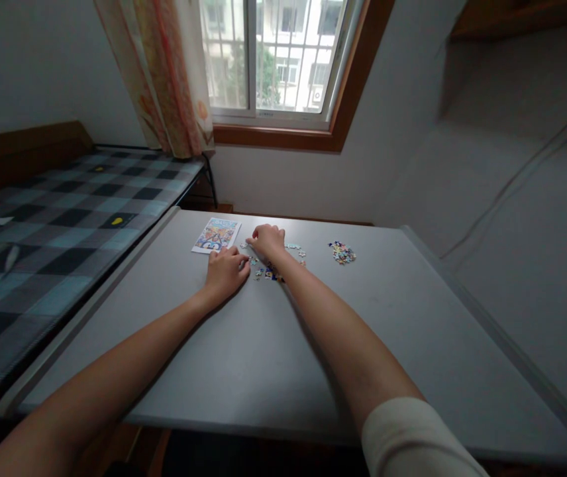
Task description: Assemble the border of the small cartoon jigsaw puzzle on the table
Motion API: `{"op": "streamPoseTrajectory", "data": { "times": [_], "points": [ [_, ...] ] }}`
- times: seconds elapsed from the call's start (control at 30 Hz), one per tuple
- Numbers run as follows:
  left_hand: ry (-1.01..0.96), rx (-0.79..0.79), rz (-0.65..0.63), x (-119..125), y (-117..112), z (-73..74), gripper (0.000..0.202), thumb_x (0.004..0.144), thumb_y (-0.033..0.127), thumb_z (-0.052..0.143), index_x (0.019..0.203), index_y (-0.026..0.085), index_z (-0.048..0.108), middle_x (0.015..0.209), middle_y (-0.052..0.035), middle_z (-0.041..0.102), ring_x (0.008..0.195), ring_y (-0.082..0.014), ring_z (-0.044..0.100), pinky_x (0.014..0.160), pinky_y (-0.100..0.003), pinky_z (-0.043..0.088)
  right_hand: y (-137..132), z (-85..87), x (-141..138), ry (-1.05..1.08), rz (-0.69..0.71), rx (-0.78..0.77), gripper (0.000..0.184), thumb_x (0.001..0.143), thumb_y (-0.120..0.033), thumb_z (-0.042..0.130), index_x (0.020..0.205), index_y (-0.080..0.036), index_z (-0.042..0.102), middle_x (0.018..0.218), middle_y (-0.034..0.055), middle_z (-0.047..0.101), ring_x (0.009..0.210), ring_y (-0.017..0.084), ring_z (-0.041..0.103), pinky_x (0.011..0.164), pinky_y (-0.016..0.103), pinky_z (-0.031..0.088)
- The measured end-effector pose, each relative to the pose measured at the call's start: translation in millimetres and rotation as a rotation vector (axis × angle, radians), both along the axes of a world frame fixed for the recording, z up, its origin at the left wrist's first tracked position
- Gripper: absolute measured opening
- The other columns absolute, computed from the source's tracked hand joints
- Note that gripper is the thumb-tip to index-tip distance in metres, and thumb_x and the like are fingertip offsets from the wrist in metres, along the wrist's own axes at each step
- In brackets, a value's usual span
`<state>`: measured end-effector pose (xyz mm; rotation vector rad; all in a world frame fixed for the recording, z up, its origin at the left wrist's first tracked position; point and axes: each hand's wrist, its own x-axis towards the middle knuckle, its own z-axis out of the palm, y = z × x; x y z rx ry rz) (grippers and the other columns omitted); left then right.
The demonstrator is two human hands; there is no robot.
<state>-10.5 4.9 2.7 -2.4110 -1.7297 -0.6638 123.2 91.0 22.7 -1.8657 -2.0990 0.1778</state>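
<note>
Small jigsaw puzzle pieces [259,272] lie loosely grouped on the table, partly hidden beneath my right hand and forearm. My right hand [267,241] reaches over the far side of this group, its fingertips pinched at a pale puzzle piece [244,245]. Just left of the group rests my left hand [226,272], with curled fingers and the thumb close to the index finger at the edge of the pieces. Whatever may be between those fingertips is too small to make out. Beyond my left hand lies a colourful printed picture sheet [216,234] with a white border.
A separate heap of puzzle pieces [343,253] sits on the white table [387,344] to the right. Along the left side stands a bed with a checked cover [129,192]. A window with a brown frame [283,138] and a patterned curtain [171,79] are behind the table.
</note>
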Motion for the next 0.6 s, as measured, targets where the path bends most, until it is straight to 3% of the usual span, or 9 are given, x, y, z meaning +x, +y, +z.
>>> {"op": "streamPoseTrajectory", "data": {
  "times": [0.27, 0.43, 0.6],
  "points": [
    [-0.065, 0.049, 0.027, 0.9, -0.7, 1.5, 0.027, 0.086, 0.036, 0.055, 0.103, 0.022, 0.072, 0.092, -0.0076, 0.065, 0.089, -0.0253, 0.059, 0.081, -0.04, 0.036, 6.6, -1.1, -2.2, 0.016, -0.033, -0.081, 0.021, 0.081, -0.033, 0.065, 0.098, -0.022, 0.073, 0.113, 0.0106, 0.067, 0.109, 0.028, 0.055, 0.091, 0.041, 0.041],
    [-0.073, 0.045, -0.145, 2.0, -4.6, 5.7, 0.028, 0.084, 0.042, 0.058, 0.096, 0.021, 0.072, 0.084, -0.0052, 0.065, 0.086, -0.0234, 0.06, 0.084, -0.039, 0.037, 3.6, 1.3, -1.2, 0.039, -0.017, -0.12, 0.019, 0.078, -0.027, 0.066, 0.095, -0.021, 0.074, 0.111, 0.0123, 0.068, 0.11, 0.029, 0.055, 0.09, 0.04, 0.043],
    [-0.064, 0.017, -0.254, 1.2, -7.5, 7.7, 0.029, 0.084, 0.047, 0.058, 0.081, 0.021, 0.07, 0.07, -0.0014, 0.064, 0.072, -0.0189, 0.059, 0.089, -0.039, 0.036, 2.2, -3.4, 1.9, 0.223, 0.019, -0.115, 0.016, 0.073, -0.017, 0.068, 0.088, -0.022, 0.072, 0.096, 0.0054, 0.071, 0.097, 0.022, 0.061, 0.087, 0.035, 0.046]
  ]
}}
